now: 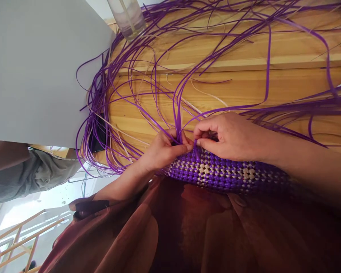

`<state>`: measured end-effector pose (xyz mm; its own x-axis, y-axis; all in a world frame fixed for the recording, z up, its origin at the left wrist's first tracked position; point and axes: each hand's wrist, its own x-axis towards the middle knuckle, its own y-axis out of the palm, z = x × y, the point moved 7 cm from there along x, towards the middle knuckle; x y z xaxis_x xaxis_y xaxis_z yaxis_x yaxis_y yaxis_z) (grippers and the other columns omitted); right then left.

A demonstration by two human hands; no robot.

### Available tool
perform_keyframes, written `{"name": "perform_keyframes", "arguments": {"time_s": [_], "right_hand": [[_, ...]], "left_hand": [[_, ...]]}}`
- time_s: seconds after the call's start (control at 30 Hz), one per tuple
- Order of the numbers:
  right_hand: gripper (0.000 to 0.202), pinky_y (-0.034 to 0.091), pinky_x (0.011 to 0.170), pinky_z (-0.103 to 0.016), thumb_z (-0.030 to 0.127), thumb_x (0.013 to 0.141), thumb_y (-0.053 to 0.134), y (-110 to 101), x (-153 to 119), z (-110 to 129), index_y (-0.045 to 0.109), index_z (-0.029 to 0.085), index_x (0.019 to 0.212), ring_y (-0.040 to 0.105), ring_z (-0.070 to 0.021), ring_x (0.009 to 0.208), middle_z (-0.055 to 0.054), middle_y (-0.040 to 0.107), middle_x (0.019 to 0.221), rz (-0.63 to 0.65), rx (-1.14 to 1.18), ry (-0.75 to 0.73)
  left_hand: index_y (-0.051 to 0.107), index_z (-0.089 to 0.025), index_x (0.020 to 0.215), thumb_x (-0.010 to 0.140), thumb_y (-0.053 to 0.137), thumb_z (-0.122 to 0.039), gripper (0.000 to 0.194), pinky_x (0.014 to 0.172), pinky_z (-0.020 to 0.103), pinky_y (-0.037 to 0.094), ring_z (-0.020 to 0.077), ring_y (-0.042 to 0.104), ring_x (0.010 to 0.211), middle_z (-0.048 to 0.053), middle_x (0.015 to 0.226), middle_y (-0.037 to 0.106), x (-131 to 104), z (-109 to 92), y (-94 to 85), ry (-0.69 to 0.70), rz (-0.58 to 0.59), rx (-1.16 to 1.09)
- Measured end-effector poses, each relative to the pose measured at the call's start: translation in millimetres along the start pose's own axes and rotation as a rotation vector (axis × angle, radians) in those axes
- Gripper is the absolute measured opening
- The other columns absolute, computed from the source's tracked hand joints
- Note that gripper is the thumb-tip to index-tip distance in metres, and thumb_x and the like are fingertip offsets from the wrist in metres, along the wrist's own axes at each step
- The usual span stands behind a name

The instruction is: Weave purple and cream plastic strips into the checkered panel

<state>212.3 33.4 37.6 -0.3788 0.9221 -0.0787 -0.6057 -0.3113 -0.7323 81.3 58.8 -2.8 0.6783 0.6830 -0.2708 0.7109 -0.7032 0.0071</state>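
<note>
A woven purple and cream piece (224,172) lies along the near edge of the table, against my clothing. At its upper edge my left hand (170,148) is closed, with thumb and fingers pinching purple strips (177,113) that rise from the weave. Just to the right, my right hand (224,134) pinches a purple strip (197,149) between thumb and forefinger, right at the weave's edge. The two hands almost touch. Cream blocks form small flower-like marks in the purple pattern. The far right end of the piece is blurred and partly hidden by my right forearm.
Long loose purple and cream strips spread over the wooden table (244,87) and hang over its left end. A clear container with liquid (127,19) stands at the back left. Beside a grey panel (42,68), another person's grey-clothed leg (45,170) shows at left.
</note>
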Motion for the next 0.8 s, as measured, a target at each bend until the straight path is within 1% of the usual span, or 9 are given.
{"name": "perform_keyframes", "arguments": {"time_s": [0.17, 0.33, 0.43, 0.5, 0.53, 0.6, 0.7, 0.73, 0.8], "right_hand": [[0.016, 0.031, 0.06, -0.026, 0.024, 0.08, 0.059, 2, 2, -3, 0.07, 0.021, 0.092, 0.051, -0.0109, 0.062, 0.001, 0.067, 0.077, 0.119, 0.043, 0.071], [0.019, 0.034, 0.06, -0.025, 0.022, 0.082, 0.059, 6, 13, 4, 0.067, 0.023, 0.099, 0.055, -0.0124, 0.066, 0.0, 0.069, 0.084, 0.279, -0.001, -0.025], [0.019, 0.037, 0.062, -0.026, 0.016, 0.081, 0.057, 12, 18, 6, 0.068, 0.023, 0.095, 0.058, -0.0139, 0.069, 0.001, 0.069, 0.083, 0.371, -0.049, -0.044], [0.022, 0.038, 0.062, -0.026, 0.011, 0.079, 0.055, 16, 22, 6, 0.069, 0.023, 0.089, 0.058, -0.0137, 0.068, 0.002, 0.069, 0.08, 0.396, 0.01, -0.045], [0.023, 0.038, 0.06, -0.026, 0.009, 0.077, 0.055, 18, 23, 5, 0.07, 0.024, 0.087, 0.057, -0.0131, 0.065, 0.002, 0.068, 0.076, 0.412, 0.07, -0.025], [0.025, 0.035, 0.051, -0.026, 0.009, 0.075, 0.054, 25, 22, -3, 0.07, 0.024, 0.086, 0.05, -0.0111, 0.051, 0.003, 0.063, 0.063, 0.459, 0.215, 0.109], [0.024, 0.024, 0.041, -0.026, 0.014, 0.075, 0.054, 36, 14, -18, 0.072, 0.025, 0.088, 0.035, -0.0085, 0.035, 0.004, 0.053, 0.049, 0.558, 0.433, 0.349], [0.022, 0.021, 0.039, -0.026, 0.017, 0.075, 0.055, 37, 12, -20, 0.072, 0.025, 0.088, 0.032, -0.0079, 0.033, 0.004, 0.052, 0.047, 0.563, 0.495, 0.376], [0.017, 0.019, 0.04, -0.025, 0.023, 0.075, 0.06, 37, 10, -22, 0.074, 0.024, 0.084, 0.032, -0.0075, 0.035, 0.003, 0.05, 0.045, 0.555, 0.584, 0.345]], "left_hand": [[0.062, -0.014, 0.071, 0.072, 0.075, -0.027, 0.019, 0.066, 0.025, 0.044, 0.0108, 0.056, 0.066, 0.003, 0.075, 0.066, 0, 1, -0.7, 0.01, 0.015, 0.0], [0.062, -0.013, 0.073, 0.076, 0.071, -0.025, 0.015, 0.067, 0.025, 0.044, 0.0113, 0.055, 0.068, 0.001, 0.072, 0.061, 0, -8, 1.3, 0.111, 0.035, 0.104], [0.061, -0.013, 0.072, 0.078, 0.069, -0.023, 0.014, 0.069, 0.027, 0.045, 0.0135, 0.057, 0.07, 0.002, 0.072, 0.062, -4, -13, 3.0, 0.145, 0.002, 0.209], [0.062, -0.014, 0.072, 0.079, 0.068, -0.022, 0.012, 0.073, 0.029, 0.046, 0.0149, 0.058, 0.073, 0.003, 0.073, 0.063, -7, -16, 1.6, 0.158, -0.051, 0.287], [0.062, -0.014, 0.072, 0.078, 0.068, -0.021, 0.011, 0.076, 0.03, 0.046, 0.016, 0.058, 0.077, 0.004, 0.076, 0.063, -9, -18, 0.3, 0.175, -0.079, 0.322], [0.063, -0.015, 0.071, 0.076, 0.07, -0.02, 0.01, 0.083, 0.033, 0.046, 0.0188, 0.059, 0.087, 0.006, 0.084, 0.065, -11, -22, -1.8, 0.222, -0.117, 0.354], [0.061, -0.015, 0.068, 0.074, 0.072, -0.021, 0.014, 0.084, 0.033, 0.046, 0.0196, 0.059, 0.092, 0.006, 0.092, 0.065, -10, -18, -0.8, 0.21, -0.06, 0.171], [0.059, -0.015, 0.067, 0.075, 0.072, -0.022, 0.016, 0.081, 0.032, 0.046, 0.0185, 0.059, 0.09, 0.006, 0.093, 0.064, -8, -13, 0.7, 0.17, -0.022, 0.06], [0.058, -0.014, 0.066, 0.075, 0.072, -0.022, 0.019, 0.077, 0.029, 0.046, 0.016, 0.06, 0.085, 0.005, 0.093, 0.064, -5, -4, 3.7, 0.085, 0.033, -0.137]]}}
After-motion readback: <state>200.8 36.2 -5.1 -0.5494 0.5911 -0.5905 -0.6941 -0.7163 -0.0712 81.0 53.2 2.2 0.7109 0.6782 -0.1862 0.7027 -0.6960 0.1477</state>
